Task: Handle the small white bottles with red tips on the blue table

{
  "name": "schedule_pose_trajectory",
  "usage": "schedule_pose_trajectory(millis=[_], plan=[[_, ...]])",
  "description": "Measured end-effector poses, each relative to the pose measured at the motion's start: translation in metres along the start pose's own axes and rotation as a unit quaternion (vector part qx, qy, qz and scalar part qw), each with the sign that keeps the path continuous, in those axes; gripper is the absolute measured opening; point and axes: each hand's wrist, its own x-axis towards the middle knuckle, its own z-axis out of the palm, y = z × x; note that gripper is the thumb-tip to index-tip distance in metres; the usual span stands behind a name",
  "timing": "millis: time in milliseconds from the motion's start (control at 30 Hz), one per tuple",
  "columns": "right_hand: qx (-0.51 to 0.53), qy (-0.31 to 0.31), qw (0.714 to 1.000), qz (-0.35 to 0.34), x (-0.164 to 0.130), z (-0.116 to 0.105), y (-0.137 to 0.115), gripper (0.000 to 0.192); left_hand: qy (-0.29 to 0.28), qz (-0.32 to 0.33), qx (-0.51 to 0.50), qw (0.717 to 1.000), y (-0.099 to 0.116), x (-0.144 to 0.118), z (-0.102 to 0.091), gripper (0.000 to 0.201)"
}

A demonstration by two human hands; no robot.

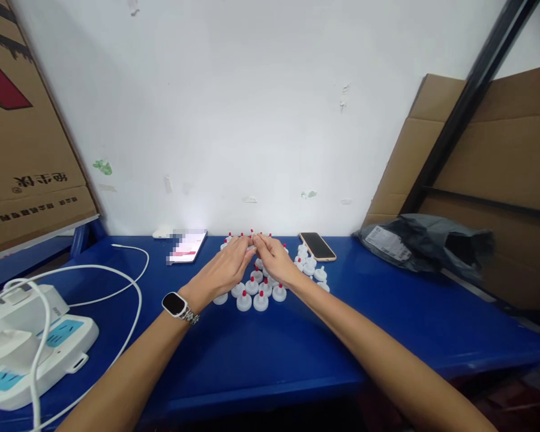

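Several small white caps with red tips [252, 297] stand in a cluster on the blue table [261, 354]. My left hand [227, 267], with a smartwatch [175, 305] on its wrist, and my right hand [276, 257] meet fingertip to fingertip over the far side of the cluster. The fingers are pinched together on something small there, apparently one of the caps, mostly hidden by the fingers. More caps [308, 261] lie to the right of my right hand.
A lit phone [188, 246] lies at the back left, a dark phone [317, 246] at the back right. A white power strip [31, 345] with cables [130, 288] is at the left. A grey plastic bag [425, 243] and cardboard sheets [499, 156] are at the right.
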Motion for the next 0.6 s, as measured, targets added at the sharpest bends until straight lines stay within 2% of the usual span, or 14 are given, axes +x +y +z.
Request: schedule_pose_trajectory(millis=[100,200,300,400,467,600], plan=[[0.013,-0.011,1.000,0.015,-0.001,-0.001,0.000,0.040,-0.007,0.005,0.013,1.000,0.001,0.001,0.000,0.031],[-0.007,-0.026,0.999,0.033,0.001,-0.007,0.000,0.042,0.002,-0.009,-0.023,1.000,0.002,0.002,0.001,0.033],[-0.102,-0.010,0.993,0.054,0.006,-0.018,0.004,0.041,0.028,-0.045,-0.065,0.996,-0.005,0.003,0.004,0.037],[-0.215,0.002,0.975,0.065,0.014,-0.028,0.012,0.027,0.038,-0.054,-0.053,0.996,-0.021,0.003,0.006,0.040],[-0.282,-0.028,0.957,0.062,0.020,-0.031,0.018,0.017,0.033,-0.044,-0.022,0.998,-0.032,0.002,0.006,0.035],[-0.369,-0.126,0.919,0.056,0.033,-0.027,0.028,0.016,0.013,-0.046,0.009,0.999,-0.043,0.000,0.007,0.032]])
